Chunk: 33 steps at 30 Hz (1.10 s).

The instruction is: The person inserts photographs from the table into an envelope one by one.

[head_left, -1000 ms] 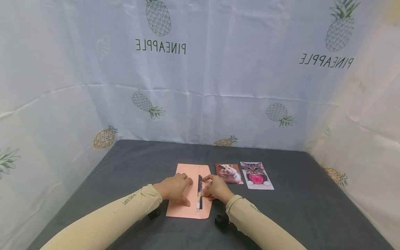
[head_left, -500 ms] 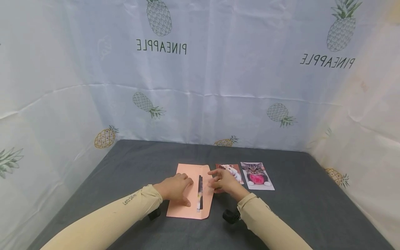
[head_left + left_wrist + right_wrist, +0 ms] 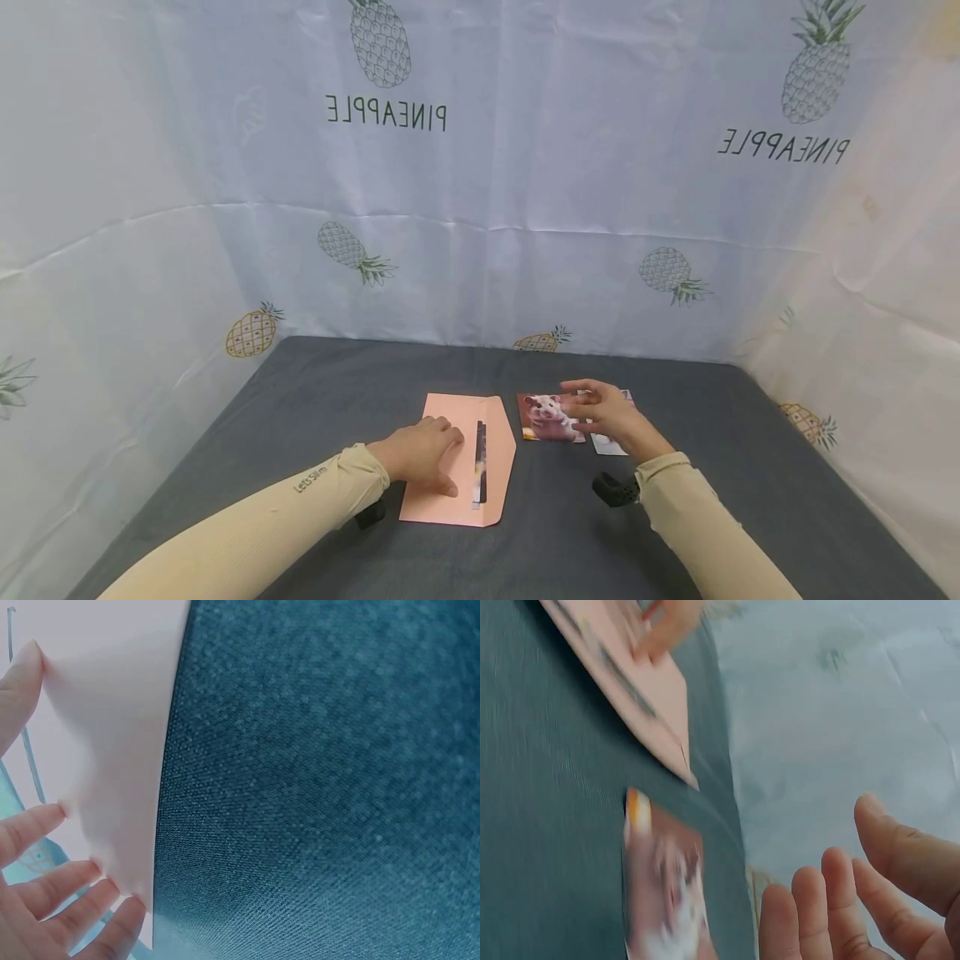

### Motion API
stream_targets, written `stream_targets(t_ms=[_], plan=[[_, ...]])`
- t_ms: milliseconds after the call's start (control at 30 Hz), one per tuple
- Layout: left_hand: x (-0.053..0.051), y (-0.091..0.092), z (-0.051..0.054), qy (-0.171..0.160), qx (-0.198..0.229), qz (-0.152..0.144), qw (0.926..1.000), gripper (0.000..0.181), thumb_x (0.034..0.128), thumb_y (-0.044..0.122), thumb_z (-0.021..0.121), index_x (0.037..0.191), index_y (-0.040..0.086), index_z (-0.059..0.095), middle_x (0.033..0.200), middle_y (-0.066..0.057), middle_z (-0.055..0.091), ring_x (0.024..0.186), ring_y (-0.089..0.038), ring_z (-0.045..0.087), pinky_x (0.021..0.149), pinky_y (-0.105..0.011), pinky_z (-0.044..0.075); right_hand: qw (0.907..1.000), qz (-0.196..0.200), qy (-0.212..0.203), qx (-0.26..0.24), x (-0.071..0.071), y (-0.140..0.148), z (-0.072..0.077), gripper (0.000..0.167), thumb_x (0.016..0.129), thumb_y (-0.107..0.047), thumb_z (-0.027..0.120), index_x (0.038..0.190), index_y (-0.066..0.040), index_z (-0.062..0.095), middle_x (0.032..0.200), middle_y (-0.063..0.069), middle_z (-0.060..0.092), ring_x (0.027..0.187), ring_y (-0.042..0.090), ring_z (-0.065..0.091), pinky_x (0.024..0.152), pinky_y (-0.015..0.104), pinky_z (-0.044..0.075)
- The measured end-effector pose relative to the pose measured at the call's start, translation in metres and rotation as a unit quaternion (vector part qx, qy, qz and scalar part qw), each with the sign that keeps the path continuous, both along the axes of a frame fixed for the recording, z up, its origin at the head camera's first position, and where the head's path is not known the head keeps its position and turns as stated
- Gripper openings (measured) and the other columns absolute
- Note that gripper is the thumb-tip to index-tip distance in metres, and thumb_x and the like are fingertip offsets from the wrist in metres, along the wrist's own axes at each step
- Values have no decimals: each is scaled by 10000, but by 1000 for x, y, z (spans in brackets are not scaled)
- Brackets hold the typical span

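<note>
A peach-coloured envelope (image 3: 461, 407) lies on the dark cloth with its pointed flap folded out to the right. In its opening shows a narrow strip of what look like photo cards (image 3: 480, 467). My left hand (image 3: 422, 455) rests on the envelope, fingertips and thumb spread and pressing on the paper, as the left wrist view also shows. My right hand (image 3: 609, 415) hovers over the cat photo (image 3: 611, 447) and hides most of it; its fingers are loosely extended and hold nothing. Just to the left of that hand lies a hamster photo (image 3: 546, 418).
Dark grey cloth (image 3: 345, 375) covers the table. A white curtain (image 3: 480, 167) with pineapple prints hangs behind it and at both sides.
My right hand has left the envelope's opening and moved right, past the hamster photo to the cat photo. The envelope's flap stands out farther to the right. My left hand stays put.
</note>
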State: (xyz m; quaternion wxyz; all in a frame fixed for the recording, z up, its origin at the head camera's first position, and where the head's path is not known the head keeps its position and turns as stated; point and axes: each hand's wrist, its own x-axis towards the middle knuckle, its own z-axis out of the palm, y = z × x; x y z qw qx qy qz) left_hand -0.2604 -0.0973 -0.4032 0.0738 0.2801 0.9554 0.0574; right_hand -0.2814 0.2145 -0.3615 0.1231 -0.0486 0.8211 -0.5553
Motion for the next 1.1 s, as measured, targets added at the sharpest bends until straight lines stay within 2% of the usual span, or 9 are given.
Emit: stream_targets(t_ms=[200, 533, 833, 967, 1100], plan=[[1, 0, 1, 14, -4, 2, 10000, 705, 705, 497, 816, 1262, 133, 584, 1190, -48, 561, 1100, -206, 516, 906, -409, 495, 9990, -433, 18, 107, -4, 45, -4, 605, 955, -198, 619, 1451, 21, 352, 1406, 325, 415, 1281, 453, 457, 1006, 534, 422], [1, -1, 2, 22, -1, -27, 10000, 695, 710, 489, 814, 1257, 126, 586, 1175, -51, 563, 1079, -208, 519, 890, -406, 499, 9926, -1059, 24, 601, -9, 100, -26, 633, 969, -160, 591, 1464, 78, 276, 1414, 361, 377, 1290, 449, 440, 1007, 535, 421], [1, 1, 2, 16, -53, 32, 10000, 705, 707, 499, 812, 1264, 132, 582, 1202, -54, 560, 1089, -207, 515, 899, -406, 500, 9844, -1430, -408, 940, -14, 116, -37, 647, 927, -135, 646, 1430, 107, 320, 1419, 363, 368, 1267, 448, 445, 996, 513, 436], [2, 1, 2, 48, -60, 23, 10000, 706, 707, 500, 812, 1263, 131, 582, 1208, -56, 562, 1093, -207, 516, 904, -399, 498, 9813, -1415, -651, 1130, -17, 118, -40, 675, 906, -159, 677, 1421, 110, 333, 1428, 364, 338, 1258, 439, 447, 1003, 497, 435], [2, 1, 2, 66, -69, 6, 10000, 703, 710, 500, 811, 1261, 128, 583, 1209, -57, 563, 1098, -209, 516, 907, -391, 496, 9794, -1341, -674, 1354, -19, 118, -43, 696, 871, -177, 716, 1395, 120, 367, 1420, 368, 331, 1226, 434, 470, 987, 488, 449]])
